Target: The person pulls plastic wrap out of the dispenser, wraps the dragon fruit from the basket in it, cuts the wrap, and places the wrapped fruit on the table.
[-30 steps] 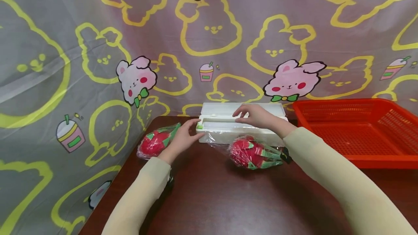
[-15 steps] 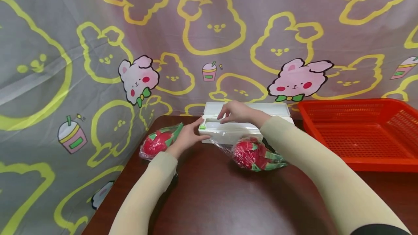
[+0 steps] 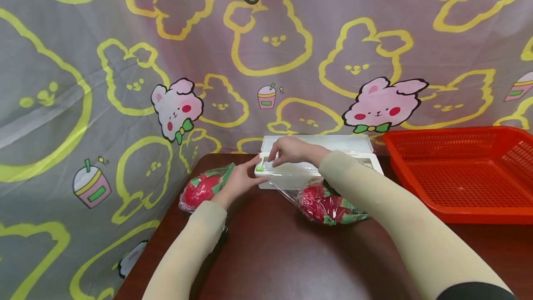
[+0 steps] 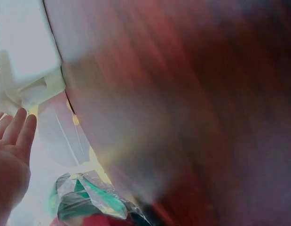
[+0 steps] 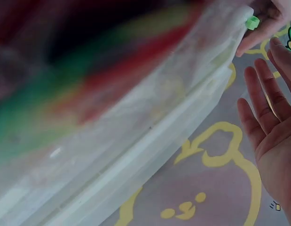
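Note:
At the back of the table, a white cling film dispenser (image 3: pixel 291 180) stands with its lid raised behind it. My left hand (image 3: pixel 239 182) holds its left end, thumb in front and fingers at the top, beside the green slider (image 5: pixel 252 22). My right hand (image 3: pixel 289 150) hovers over the left part of the dispenser, its fingers relaxed and spread in the right wrist view; whether the fingertips touch the film is unclear. Clear film stretches from the dispenser to a dragon fruit (image 3: pixel 318 203), partly hidden by my right forearm. Another film-wrapped dragon fruit (image 3: pixel 201 191) lies left of my left hand.
A red plastic basket (image 3: pixel 458 214) stands at the back right, beside the dispenser. Behind the brown table (image 3: pixel 291 263) hangs a patterned curtain (image 3: pixel 225 50), which also runs along the left side.
My right hand has moved left along the dispenser, towards its green slider end. My left hand has stayed at that end, and the dragon fruits lie about where they were.

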Tool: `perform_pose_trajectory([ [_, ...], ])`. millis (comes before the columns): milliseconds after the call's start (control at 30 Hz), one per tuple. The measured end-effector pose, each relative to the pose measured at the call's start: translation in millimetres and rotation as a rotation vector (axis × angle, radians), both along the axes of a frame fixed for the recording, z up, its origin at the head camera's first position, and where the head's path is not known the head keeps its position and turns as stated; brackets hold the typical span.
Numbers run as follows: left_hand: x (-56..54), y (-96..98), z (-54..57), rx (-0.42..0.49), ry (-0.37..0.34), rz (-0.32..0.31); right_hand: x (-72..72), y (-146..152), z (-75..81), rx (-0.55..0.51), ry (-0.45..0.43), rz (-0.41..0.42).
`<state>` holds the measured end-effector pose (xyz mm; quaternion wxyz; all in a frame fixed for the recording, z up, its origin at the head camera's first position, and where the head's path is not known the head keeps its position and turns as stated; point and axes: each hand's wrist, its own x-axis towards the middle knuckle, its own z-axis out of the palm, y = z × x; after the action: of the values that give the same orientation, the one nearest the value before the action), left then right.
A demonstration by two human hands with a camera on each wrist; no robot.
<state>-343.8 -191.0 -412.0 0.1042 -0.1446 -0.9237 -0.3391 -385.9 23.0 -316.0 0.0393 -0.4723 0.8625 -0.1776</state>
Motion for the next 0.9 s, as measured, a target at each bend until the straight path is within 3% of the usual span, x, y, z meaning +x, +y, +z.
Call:
perform_pose_trajectory([
  [333, 0.5, 2.9, -1.1, 0.065, -0.095, -0.017, -2.3, 0.0, 8.4, 0.042, 0.000, 0.057],
  [567, -5.5, 4.6, -1.9, -0.004, -0.050, 0.011, -5.1, -0.4, 16.4, 0.036, 0.006, 0.038],
  [900, -9.8, 3.2, -4.5, -0.020, -0.010, -0.008, -7.8, -4.3, 8.9, 0.022, 0.002, 0.065],
])
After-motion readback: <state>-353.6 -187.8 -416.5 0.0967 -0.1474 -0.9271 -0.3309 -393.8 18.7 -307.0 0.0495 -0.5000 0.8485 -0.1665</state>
